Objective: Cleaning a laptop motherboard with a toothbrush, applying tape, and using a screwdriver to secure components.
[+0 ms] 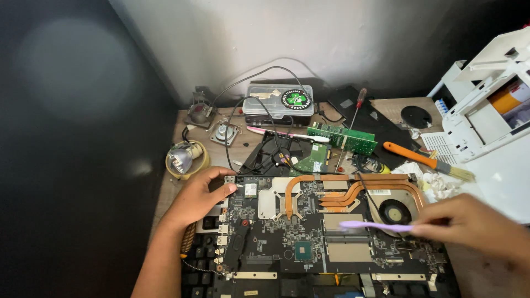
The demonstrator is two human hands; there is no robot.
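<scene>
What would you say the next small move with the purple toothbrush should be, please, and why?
Probably a short sweep leftward across the memory slots. The right hand holds the purple toothbrush with its head over the laptop motherboard, just left of the fan, while the left hand steadies the board's upper left corner, so brushing could go on without the board shifting.

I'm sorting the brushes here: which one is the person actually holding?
The thin lilac plastic toothbrush, gripped by the right hand over the laptop motherboard. The orange-handled paintbrush lies untouched on the desk.
</scene>
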